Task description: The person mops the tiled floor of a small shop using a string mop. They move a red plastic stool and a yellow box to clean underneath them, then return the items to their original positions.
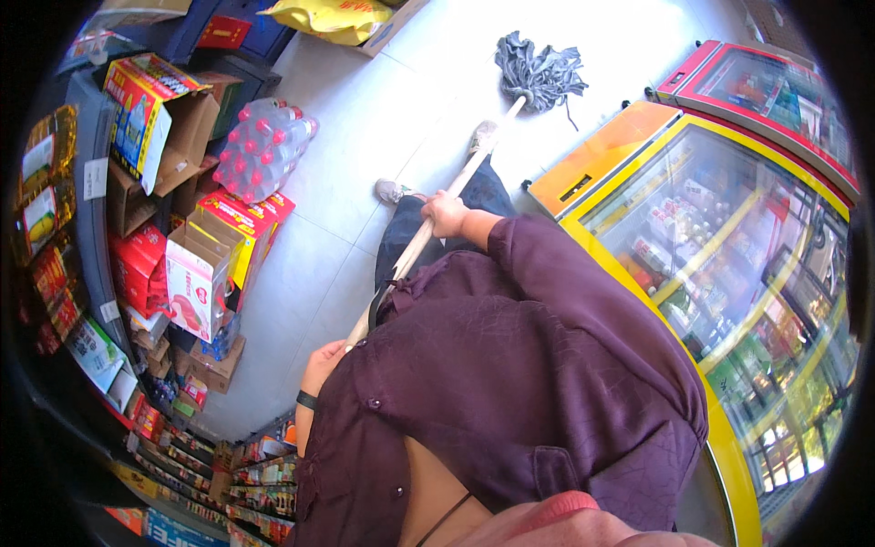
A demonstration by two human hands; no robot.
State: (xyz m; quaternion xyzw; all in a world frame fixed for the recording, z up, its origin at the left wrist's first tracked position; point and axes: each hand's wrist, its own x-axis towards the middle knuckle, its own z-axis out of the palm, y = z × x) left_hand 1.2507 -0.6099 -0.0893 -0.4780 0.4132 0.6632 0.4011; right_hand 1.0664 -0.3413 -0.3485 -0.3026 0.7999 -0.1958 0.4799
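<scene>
A mop with a long pale wooden handle (474, 162) slants across in front of me. Its dark grey string head (544, 75) rests on the tiled floor, beyond my shoes (392, 190). My right hand (444, 214) is wrapped round the middle of the handle. Lower left, beside my body, my left hand (323, 363), with a dark band on its wrist, closes on the handle's upper end; its fingers are partly hidden by the handle and my clothing.
On the right stand a yellow-framed glass-door cooler (629, 260) and a red one (706, 71). Left are shelves, open cartons (196, 273), and a wrapped pack of red-capped bottles (264, 146). A yellow bag (333, 20) lies at the far edge. Pale tiled floor (314, 228) runs between them.
</scene>
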